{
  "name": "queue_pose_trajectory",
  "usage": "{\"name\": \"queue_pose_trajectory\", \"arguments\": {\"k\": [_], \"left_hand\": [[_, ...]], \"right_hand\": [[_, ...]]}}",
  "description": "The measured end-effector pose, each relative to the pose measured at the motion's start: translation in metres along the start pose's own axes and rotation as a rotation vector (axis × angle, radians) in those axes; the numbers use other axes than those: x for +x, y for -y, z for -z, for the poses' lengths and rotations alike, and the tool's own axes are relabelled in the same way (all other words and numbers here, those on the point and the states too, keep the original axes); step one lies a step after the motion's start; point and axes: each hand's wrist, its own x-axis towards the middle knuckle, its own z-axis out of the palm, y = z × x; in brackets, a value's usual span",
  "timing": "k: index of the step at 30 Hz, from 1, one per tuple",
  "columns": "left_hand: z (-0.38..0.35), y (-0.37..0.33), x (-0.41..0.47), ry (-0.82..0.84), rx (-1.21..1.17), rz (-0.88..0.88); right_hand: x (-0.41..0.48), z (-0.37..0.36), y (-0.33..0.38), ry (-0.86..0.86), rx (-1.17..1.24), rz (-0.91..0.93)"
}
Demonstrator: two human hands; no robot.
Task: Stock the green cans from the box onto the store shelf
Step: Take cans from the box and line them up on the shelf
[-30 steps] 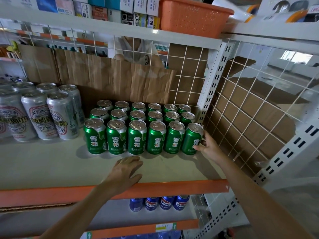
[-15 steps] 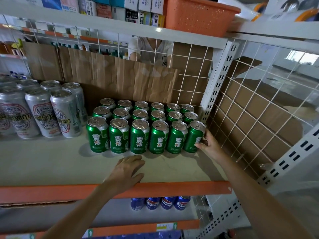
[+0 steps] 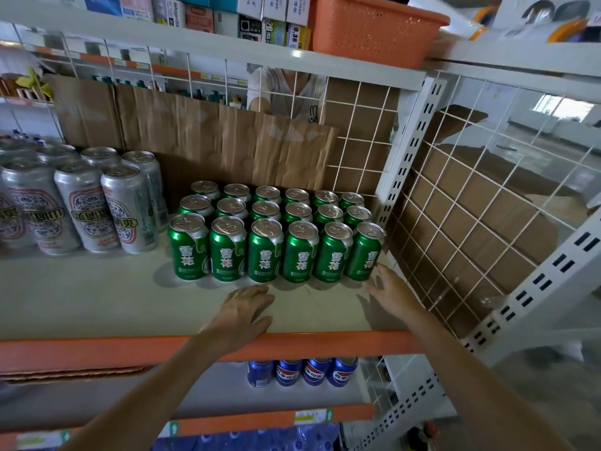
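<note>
Open right hand (image 3: pixel 388 289) perhaps touches the rightmost green can (image 3: pixel 364 252).

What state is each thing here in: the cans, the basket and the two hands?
Green cans: upright, sealed, three rows of six.
Silver cans: upright, sealed.
Blue cans: upright.
Orange basket: upright.
Left hand: flat on the shelf edge.
Right hand: open, beside the rightmost green can.

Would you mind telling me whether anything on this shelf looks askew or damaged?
The green cans stand upright in three tidy rows. Only the cardboard lining the back looks creased, its top edge uneven.
</note>
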Motion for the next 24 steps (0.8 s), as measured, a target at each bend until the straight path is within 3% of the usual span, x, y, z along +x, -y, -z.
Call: {"name": "queue_pose_trajectory", "arguments": {"k": [9,24], "left_hand": [[0.015,-0.002,-0.008,0.05,0.063,-0.018],[0.037,0.021,-0.047,-0.005,0.067,0.089]], "right_hand": [[-0.038,-0.015,0.025,-0.028,-0.162,0.016],[-0.079,-0.04,0.079,-0.023,-0.322,0.081]]}}
